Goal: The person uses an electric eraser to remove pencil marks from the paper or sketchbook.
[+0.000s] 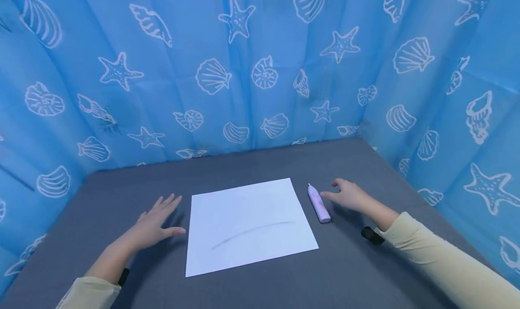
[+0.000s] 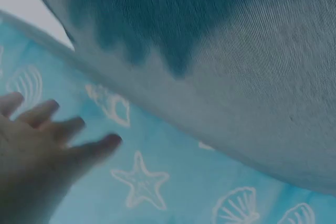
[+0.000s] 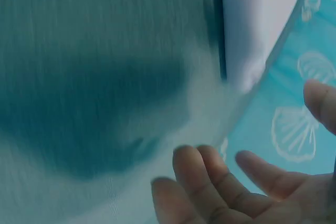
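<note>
Hovering loose-fingered and empty, the nearer right hand (image 1: 350, 196) has a lilac pen-shaped device (image 1: 318, 204) just to its left, tip pointing away.

In the head view, even, diffuse light is recorded, and the paper sheet (image 1: 243, 221) is rendered brightest. Soft shadows are cast on the grey table (image 1: 260, 286) by the left hand (image 1: 156, 225) and the right hand (image 1: 348, 196), on either side of the sheet. Both wrist views are dimmer and teal-tinted; the lilac tool (image 1: 318, 205), right of the sheet, is blurred in the right one.
</note>
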Available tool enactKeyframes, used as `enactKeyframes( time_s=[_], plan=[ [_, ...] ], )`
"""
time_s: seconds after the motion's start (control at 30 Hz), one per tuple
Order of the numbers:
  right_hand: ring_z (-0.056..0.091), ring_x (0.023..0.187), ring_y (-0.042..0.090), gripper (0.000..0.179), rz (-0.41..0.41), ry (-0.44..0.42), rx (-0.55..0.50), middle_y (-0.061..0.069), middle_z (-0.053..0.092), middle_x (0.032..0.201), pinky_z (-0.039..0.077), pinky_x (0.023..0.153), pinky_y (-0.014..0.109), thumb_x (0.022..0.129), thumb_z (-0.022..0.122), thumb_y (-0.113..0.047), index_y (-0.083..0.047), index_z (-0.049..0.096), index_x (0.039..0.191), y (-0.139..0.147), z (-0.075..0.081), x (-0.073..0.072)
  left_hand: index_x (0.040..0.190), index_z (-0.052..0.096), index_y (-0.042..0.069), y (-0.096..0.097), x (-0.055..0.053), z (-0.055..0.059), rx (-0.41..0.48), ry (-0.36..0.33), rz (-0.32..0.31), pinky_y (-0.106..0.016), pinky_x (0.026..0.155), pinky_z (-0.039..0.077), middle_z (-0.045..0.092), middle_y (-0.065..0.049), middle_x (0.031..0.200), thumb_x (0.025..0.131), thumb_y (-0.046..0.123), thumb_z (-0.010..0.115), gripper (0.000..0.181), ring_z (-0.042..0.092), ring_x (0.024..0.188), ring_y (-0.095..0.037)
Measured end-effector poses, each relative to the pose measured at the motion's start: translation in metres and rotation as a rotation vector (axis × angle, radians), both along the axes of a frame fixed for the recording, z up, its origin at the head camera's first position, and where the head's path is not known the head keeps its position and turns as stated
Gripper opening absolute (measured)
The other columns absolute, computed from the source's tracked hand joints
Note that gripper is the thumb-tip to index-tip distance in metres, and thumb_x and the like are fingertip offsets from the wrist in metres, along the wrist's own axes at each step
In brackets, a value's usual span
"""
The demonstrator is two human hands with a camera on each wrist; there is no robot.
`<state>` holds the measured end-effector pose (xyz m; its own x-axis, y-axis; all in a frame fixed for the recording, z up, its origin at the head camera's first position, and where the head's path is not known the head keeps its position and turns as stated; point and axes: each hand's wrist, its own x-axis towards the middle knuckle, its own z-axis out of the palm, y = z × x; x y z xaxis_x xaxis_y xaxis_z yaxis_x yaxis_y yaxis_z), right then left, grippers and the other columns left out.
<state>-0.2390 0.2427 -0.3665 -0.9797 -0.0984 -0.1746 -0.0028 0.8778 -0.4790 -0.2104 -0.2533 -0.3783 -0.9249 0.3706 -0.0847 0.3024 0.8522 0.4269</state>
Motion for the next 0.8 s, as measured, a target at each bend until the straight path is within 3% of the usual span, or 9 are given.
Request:
enactKeyframes(
  time_s=[0.17,0.3,0.57,0.67,0.8],
  plan=[
    [0.056,0.09,0.034,0.056,0.021,-0.055,-0.018,0.028,0.059,0.105,0.049,0.074,0.044,0.09,0.066,-0.035,0.014,0.053,0.113,-0.013,-0.011,0.007,0.153,0.024,0.001,0.011,0.002,-0.006,-0.021,-0.107,-0.064,-0.079,0.097,0.009,0.017,-0.029,0.155,0.082,0.049,0.072,0.097,0.008,0.14,-0.054],
    [0.052,0.076,0.024,0.048,0.022,-0.068,-0.034,0.015,0.057,0.086,0.046,0.063,0.035,0.087,0.07,-0.032,0.011,0.055,0.101,-0.019,-0.017,0.007,0.153,0.024,0.003,0.018,0.003,-0.008,-0.042,-0.166,-0.084,-0.078,0.098,0.008,0.015,-0.028,0.156,0.082,0.049,0.072,0.096,0.01,0.141,-0.052],
    [0.05,0.061,0.016,0.027,-0.024,-0.072,-0.04,0.008,0.054,0.071,0.04,0.051,0.025,0.081,0.067,-0.022,0.003,0.057,0.081,-0.023,-0.021,-0.001,0.153,0.027,0.006,0.024,0.0,-0.014,-0.06,-0.175,-0.112,-0.077,0.099,0.008,0.017,-0.025,0.157,0.08,0.05,0.073,0.097,0.011,0.141,-0.05],
    [0.052,0.057,0.014,0.022,-0.064,-0.083,-0.121,0.007,0.056,0.068,0.041,0.049,0.024,0.084,0.065,-0.017,0.002,0.056,0.079,-0.02,-0.018,0.001,0.153,0.028,0.006,0.025,-0.001,-0.017,-0.076,-0.176,-0.121,-0.077,0.099,0.009,0.018,-0.024,0.157,0.08,0.05,0.073,0.096,0.012,0.141,-0.05],
    [0.056,0.054,0.012,0.02,-0.11,-0.081,-0.327,0.007,0.059,0.066,0.046,0.048,0.026,0.088,0.063,-0.013,0.005,0.055,0.087,-0.012,-0.014,0.005,0.152,0.029,0.007,0.029,0.0,-0.019,-0.091,-0.199,-0.122,-0.077,0.1,0.01,0.019,-0.022,0.158,0.079,0.05,0.074,0.096,0.012,0.141,-0.05]
  ],
)
